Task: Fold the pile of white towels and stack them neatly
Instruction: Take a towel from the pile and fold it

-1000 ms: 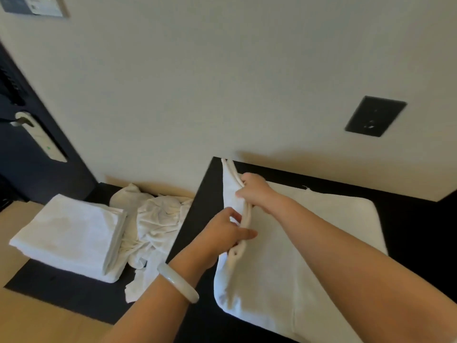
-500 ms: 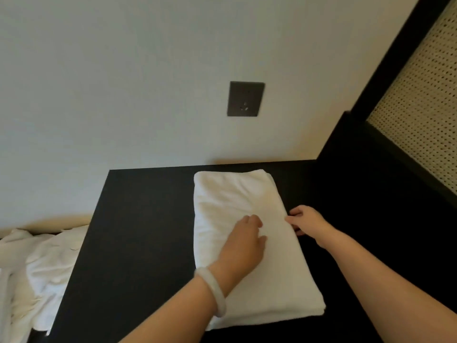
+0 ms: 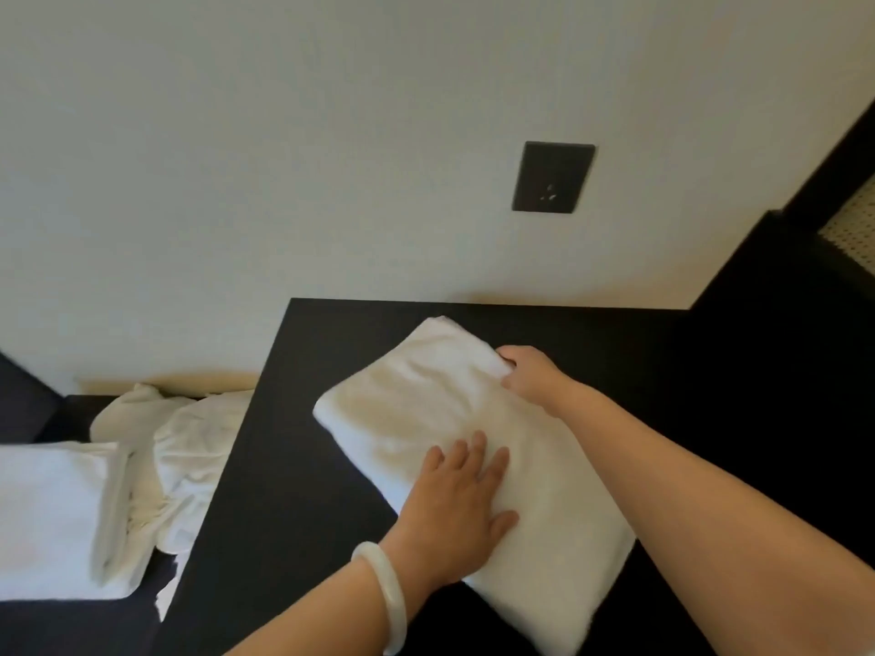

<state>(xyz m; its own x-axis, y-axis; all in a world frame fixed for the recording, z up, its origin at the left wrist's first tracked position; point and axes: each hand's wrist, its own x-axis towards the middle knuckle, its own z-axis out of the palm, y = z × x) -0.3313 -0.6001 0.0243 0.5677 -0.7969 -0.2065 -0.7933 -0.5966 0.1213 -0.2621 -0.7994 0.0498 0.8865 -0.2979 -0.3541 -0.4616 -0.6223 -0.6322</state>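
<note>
One folded towel (image 3: 426, 400) lies slantwise on the black table (image 3: 293, 466), its far end close to the table's back edge and its near end reaching toward the front edge. The left hand (image 3: 454, 504), with a pale bangle (image 3: 393, 594) at the wrist, presses flat on the towel with its fingers spread. The right hand (image 3: 530, 371) grips the towel's right edge near its far corner, fingers curled round the cloth. Past the table's left edge, on a lower dark surface, a crumpled pile of towels (image 3: 184, 447) sits just beside a stack of folded towels (image 3: 52, 508).
</note>
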